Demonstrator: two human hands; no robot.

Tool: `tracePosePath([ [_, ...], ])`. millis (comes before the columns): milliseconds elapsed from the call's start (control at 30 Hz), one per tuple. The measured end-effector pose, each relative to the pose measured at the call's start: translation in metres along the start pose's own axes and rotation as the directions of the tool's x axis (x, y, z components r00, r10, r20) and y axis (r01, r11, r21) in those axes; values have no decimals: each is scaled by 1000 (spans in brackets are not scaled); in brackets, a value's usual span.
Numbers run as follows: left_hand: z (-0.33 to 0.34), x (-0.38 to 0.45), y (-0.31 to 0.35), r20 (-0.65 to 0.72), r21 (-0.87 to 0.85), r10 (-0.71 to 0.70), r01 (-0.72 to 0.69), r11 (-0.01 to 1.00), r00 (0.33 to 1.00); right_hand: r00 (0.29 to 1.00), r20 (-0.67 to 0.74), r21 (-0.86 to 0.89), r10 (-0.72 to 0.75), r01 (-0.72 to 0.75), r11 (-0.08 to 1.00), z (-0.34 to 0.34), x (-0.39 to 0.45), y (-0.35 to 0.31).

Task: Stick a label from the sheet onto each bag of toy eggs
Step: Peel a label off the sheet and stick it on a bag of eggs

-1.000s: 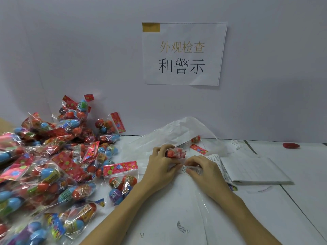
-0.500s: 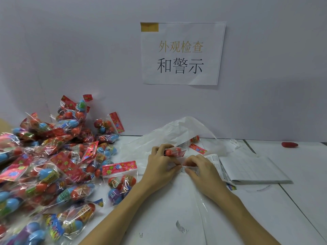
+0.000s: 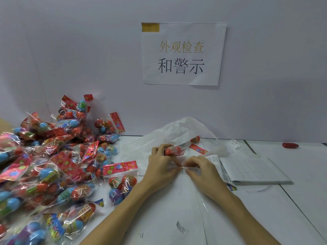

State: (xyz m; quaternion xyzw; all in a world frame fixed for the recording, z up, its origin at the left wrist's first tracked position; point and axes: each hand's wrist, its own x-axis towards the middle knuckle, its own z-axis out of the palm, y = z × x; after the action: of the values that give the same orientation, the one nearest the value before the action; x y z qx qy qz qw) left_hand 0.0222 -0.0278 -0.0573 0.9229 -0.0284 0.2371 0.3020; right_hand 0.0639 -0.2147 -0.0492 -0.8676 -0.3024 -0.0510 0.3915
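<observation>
Left hand [image 3: 161, 167] curled round crinkly clear bag [image 3: 174, 150] of eggs, right hand [image 3: 201, 171] pinching small printed label [image 3: 192, 171], flat gridded sheet [image 3: 251, 171] right.

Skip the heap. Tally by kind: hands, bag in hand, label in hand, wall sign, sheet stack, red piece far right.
Hands: 2 (left hand, right hand)
Bag in grip: 1
Label in grip: 1
Wall sign: 1
Sheet stack: 1
Red piece: 1
Total: 7
</observation>
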Motion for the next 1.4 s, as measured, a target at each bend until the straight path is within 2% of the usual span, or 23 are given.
tracePosePath([
  [167, -1, 1, 0, 13, -12, -7, 7, 1000, 1000, 1000, -19, 18, -10, 10, 1000, 0, 0, 1],
  [333, -3, 1, 0, 13, -28, -14, 14, 999, 1000, 999, -16, 137, 28, -26, 990, -2, -1, 4],
  [567, -3, 1, -2, 30, -22, -25, 25, 999, 999, 998, -42, 206, -53, 60, 977, -7, -1, 3],
  [633, -4, 1, -3, 44, -22, -22, 23, 1000, 999, 999, -14, 215, -42, 44, 976, -7, 0, 3],
  [700, -6, 2, -3, 63, -59, -24, 28, 998, 998, 1000, 5, 317, 6, -8, 948, -8, 1, 0],
  [767, -11, 4, -1, 39, -141, -40, 46, 989, 998, 996, -46, 481, 79, -47, 876, -14, 4, -2],
  [833, -17, 6, -1, -45, -224, -66, 54, 973, 997, 978, -86, 646, 189, -90, 758, -20, 5, -5],
  [900, -23, 7, 2, -132, -330, -121, 71, 941, 984, 957, -13, 837, 289, -148, 527, -22, 5, -8],
  [967, -31, 9, 6, -163, -508, -213, 103, 855, 963, 946, 67, 928, 316, -176, 329, -23, 5, -10],
  [1067, -41, 13, 17, -51, -733, -337, 194, 652, 940, 940, 109, 957, 323, -187, 222, -24, 7, -14],
  [1167, -40, 14, 27, 106, -819, -429, 324, 474, 897, 925, 139, 970, 355, -200, 141, -24, 7, -18],
  [1267, -36, 13, 35, 206, -852, -433, 379, 362, 877, 926, 113, 958, 361, -198, 207, -23, 5, -21],
  [1400, -27, 10, 40, 223, -853, -363, 361, 377, 905, 947, -69, 837, 314, -116, 535, -23, 0, -28],
])
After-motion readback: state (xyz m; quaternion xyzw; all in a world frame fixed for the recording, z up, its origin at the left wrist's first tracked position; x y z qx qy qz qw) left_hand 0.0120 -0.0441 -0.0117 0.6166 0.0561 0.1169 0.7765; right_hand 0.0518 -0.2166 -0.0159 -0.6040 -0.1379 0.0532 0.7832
